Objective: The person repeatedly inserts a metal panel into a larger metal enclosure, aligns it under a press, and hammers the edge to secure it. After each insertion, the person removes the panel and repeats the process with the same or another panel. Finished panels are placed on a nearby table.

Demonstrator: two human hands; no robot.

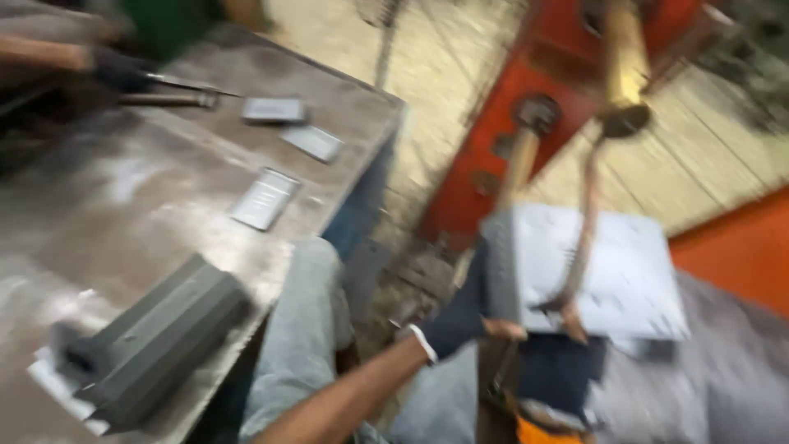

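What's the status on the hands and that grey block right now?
One gloved hand grips grey block at its edge. Other hand not in view. Metal plates lie apart on workbench.

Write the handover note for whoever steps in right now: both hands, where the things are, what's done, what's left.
Picture is motion-blurred.
Right hand: in a dark glove, reaching down to the grey metal block below the bench; fingers at its near edge, grip unclear.
Left hand: not in view.
Workbench: three small flat metal plates, a dark angular metal block at the near edge, tools at the far end.
Two wooden-handled tools stand by the red machine frame.
Done: plates laid out on the bench.
Left: grey block not lifted yet; it is low beside the bench.
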